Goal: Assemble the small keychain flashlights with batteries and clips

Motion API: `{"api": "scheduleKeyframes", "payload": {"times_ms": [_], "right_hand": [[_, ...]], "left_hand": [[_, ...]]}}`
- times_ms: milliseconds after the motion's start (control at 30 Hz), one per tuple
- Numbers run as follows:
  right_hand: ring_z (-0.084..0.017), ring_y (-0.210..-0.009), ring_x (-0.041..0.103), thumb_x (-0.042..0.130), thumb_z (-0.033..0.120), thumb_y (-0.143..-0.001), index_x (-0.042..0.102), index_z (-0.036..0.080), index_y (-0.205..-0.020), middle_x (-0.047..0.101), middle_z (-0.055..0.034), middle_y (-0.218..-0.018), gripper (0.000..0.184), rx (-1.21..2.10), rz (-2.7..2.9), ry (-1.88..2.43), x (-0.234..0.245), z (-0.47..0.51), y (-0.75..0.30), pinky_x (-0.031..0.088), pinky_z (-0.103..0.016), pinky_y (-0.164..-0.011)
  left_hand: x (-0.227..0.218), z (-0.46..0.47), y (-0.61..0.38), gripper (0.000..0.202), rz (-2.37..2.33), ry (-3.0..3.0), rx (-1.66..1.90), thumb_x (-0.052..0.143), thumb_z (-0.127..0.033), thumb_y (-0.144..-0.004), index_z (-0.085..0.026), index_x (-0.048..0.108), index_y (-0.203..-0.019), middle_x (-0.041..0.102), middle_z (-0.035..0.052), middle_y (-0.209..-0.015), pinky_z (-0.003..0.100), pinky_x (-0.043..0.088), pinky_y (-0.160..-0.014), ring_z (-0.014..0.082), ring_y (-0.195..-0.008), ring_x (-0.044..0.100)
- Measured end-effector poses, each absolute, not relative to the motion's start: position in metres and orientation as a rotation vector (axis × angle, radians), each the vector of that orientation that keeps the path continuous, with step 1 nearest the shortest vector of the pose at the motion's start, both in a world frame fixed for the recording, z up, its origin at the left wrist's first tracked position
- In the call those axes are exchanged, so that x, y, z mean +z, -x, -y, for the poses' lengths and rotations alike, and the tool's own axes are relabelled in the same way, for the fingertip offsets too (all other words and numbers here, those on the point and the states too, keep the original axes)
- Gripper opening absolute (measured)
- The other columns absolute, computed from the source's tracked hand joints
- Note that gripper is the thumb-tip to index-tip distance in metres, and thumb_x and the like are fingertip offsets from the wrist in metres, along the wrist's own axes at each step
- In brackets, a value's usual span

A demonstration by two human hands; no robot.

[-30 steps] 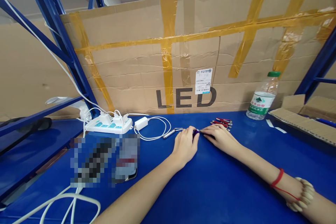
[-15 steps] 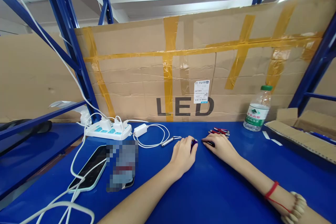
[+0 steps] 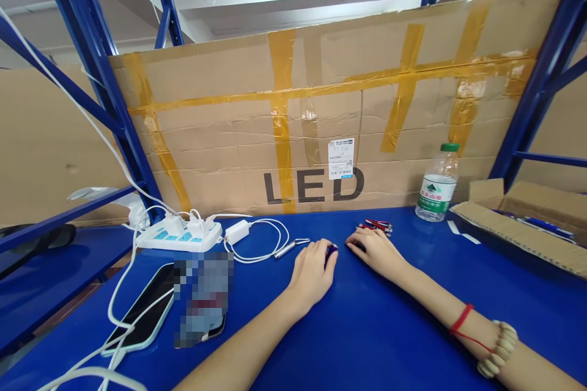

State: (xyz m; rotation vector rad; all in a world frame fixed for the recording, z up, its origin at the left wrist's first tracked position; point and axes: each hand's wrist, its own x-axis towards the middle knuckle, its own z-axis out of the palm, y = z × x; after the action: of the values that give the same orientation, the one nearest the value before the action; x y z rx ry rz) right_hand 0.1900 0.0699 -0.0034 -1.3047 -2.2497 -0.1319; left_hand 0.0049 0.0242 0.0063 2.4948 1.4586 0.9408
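Note:
My left hand (image 3: 312, 272) rests on the blue tabletop, fingers curled round a small dark blue, shiny object (image 3: 331, 250) that shows between thumb and forefinger. Across a short gap, my right hand (image 3: 378, 252) lies low on the table with its fingers bent over a small black object (image 3: 360, 246), mostly covered. What kind of things these are I cannot tell. Just behind the right hand is a small pile of slim red items (image 3: 376, 224) with metal parts. Left of my left hand lies a silver cylinder with a carabiner-like loop (image 3: 285, 249).
A white power strip (image 3: 183, 237) with plugs and a cabled white adapter (image 3: 237, 231) stand at the left. Nearer are a phone (image 3: 144, 311) and a blurred-out item (image 3: 204, 299). At the right are a water bottle (image 3: 437, 186) and an open cardboard box (image 3: 518, 229) holding blue pens.
The whole view has shifted slightly as the head turned right. My right fingers now cover more of the black object. My left hand keeps its grip.

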Motion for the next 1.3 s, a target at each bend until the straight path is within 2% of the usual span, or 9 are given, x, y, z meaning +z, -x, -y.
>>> {"api": "scheduleKeyframes", "payload": {"times_ms": [167, 333, 567, 733, 833, 933, 1033, 1133, 1300], "right_hand": [[-0.019, -0.077, 0.062, 0.054, 0.023, -0.081, 0.066, 0.019, -0.077, 0.067, -0.0044, -0.078, 0.014, 0.005, 2.172, 1.22, 0.001, -0.066, -0.188, 0.045, -0.035, -0.074], [-0.015, -0.08, 0.062, 0.052, 0.029, -0.085, 0.066, 0.017, -0.084, 0.067, -0.0055, -0.085, 0.019, 0.132, 2.026, 1.079, 0.011, -0.055, -0.175, 0.05, -0.027, -0.074], [-0.016, -0.072, 0.061, 0.061, 0.035, -0.079, 0.067, 0.018, -0.072, 0.064, -0.0043, -0.075, 0.02, 0.335, 1.928, 0.883, 0.017, -0.042, -0.166, 0.049, -0.029, -0.067], [-0.015, -0.076, 0.061, 0.057, 0.035, -0.081, 0.069, 0.018, -0.074, 0.064, -0.0049, -0.082, 0.021, 0.357, 2.034, 0.878, 0.019, -0.043, -0.167, 0.049, -0.028, -0.069], [-0.015, -0.078, 0.062, 0.053, 0.033, -0.084, 0.07, 0.019, -0.081, 0.065, -0.0045, -0.085, 0.022, 0.264, 2.021, 0.969, 0.025, -0.047, -0.176, 0.049, -0.025, -0.066], [-0.013, -0.076, 0.062, 0.051, 0.029, -0.085, 0.069, 0.022, -0.088, 0.067, -0.0022, -0.089, 0.02, 0.016, 1.972, 1.261, 0.032, -0.052, -0.193, 0.048, -0.023, -0.064], [-0.014, -0.073, 0.063, 0.055, 0.025, -0.081, 0.07, 0.025, -0.083, 0.068, 0.0002, -0.087, 0.015, -0.137, 1.981, 1.507, 0.034, -0.057, -0.209, 0.046, -0.023, -0.059], [-0.016, -0.07, 0.063, 0.059, 0.024, -0.076, 0.071, 0.025, -0.077, 0.07, 0.0002, -0.08, 0.012, -0.137, 1.993, 1.604, 0.032, -0.061, -0.22, 0.042, -0.023, -0.051], [-0.017, -0.069, 0.065, 0.062, 0.028, -0.073, 0.071, 0.028, -0.072, 0.071, 0.0024, -0.075, 0.009, -0.082, 2.102, 1.683, 0.035, -0.06, -0.224, 0.04, -0.022, -0.05]], "left_hand": [[0.003, -0.026, -0.005, 0.013, -1.465, -2.497, 0.957, 0.039, -0.024, -0.091, -0.019, 0.051, -0.094, 0.063, 0.0055, -0.091, 0.035, 0.046, -0.078, 0.0209, -0.086, 0.059], [0.001, -0.028, -0.005, 0.013, -1.459, -2.512, 0.968, 0.038, -0.023, -0.092, -0.02, 0.05, -0.095, 0.063, 0.0052, -0.091, 0.034, 0.046, -0.078, 0.0205, -0.087, 0.06], [0.003, -0.028, -0.004, 0.012, -1.406, -2.522, 0.96, 0.038, -0.021, -0.092, -0.021, 0.049, -0.095, 0.064, 0.0044, -0.093, 0.031, 0.047, -0.076, 0.0193, -0.087, 0.06], [0.001, -0.029, -0.003, 0.014, -1.396, -2.513, 0.977, 0.038, -0.018, -0.091, -0.021, 0.05, -0.097, 0.064, 0.0046, -0.095, 0.032, 0.046, -0.078, 0.0195, -0.089, 0.06], [0.0, -0.031, -0.004, 0.014, -1.426, -2.505, 0.995, 0.037, -0.021, -0.091, -0.021, 0.05, -0.096, 0.064, 0.0056, -0.094, 0.034, 0.046, -0.079, 0.0213, -0.089, 0.06], [-0.001, -0.03, -0.004, 0.014, -1.432, -2.507, 0.998, 0.037, -0.022, -0.092, -0.021, 0.05, -0.097, 0.064, 0.0053, -0.095, 0.035, 0.046, -0.08, 0.0216, -0.09, 0.06], [0.0, -0.029, -0.004, 0.013, -1.435, -2.508, 0.988, 0.038, -0.022, -0.092, -0.021, 0.05, -0.096, 0.064, 0.0048, -0.095, 0.034, 0.047, -0.079, 0.0214, -0.091, 0.06], [0.001, -0.028, -0.004, 0.012, -1.444, -2.498, 0.984, 0.039, -0.022, -0.091, -0.021, 0.051, -0.096, 0.065, 0.005, -0.094, 0.034, 0.047, -0.078, 0.0215, -0.089, 0.06], [0.002, -0.027, -0.004, 0.013, -1.438, -2.484, 0.986, 0.04, -0.023, -0.091, -0.021, 0.051, -0.095, 0.064, 0.0046, -0.091, 0.034, 0.047, -0.076, 0.0212, -0.087, 0.06]]}}
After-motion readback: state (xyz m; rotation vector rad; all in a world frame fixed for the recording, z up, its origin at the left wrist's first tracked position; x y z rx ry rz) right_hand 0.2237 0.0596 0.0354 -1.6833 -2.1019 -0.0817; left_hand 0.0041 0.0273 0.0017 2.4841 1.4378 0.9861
